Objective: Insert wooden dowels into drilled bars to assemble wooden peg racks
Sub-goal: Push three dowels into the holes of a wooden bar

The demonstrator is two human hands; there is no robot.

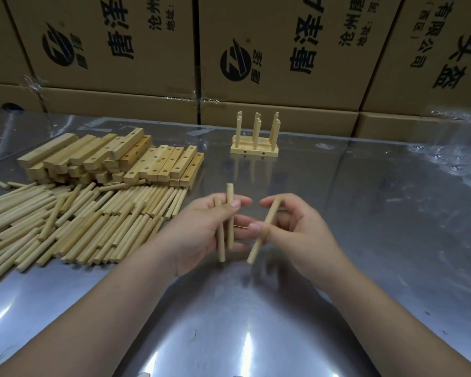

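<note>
The left hand (pixel 199 232) curls round two dowels (pixel 230 198), both near upright, thumb across them. Just beside it, the right hand (pixel 299 232) pinches a third dowel (pixel 259 242), tilted, between the thumb and what looks like the forefinger. Left of both grips lie loose dowels (pixel 79 221), with bars (pixel 114 156) stacked beyond. Racks (pixel 254 144) stand past the hands.

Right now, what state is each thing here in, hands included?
Left grip: holds two dowels, roughly upright.
Right grip: pinches one dowel, tilted.
Loose dowels: lying in a heap on the table.
Drilled bars: stacked, holes empty.
Assembled peg racks: standing, pegs pointing up.
Cardboard boxes: closed, stacked behind the table.
</note>
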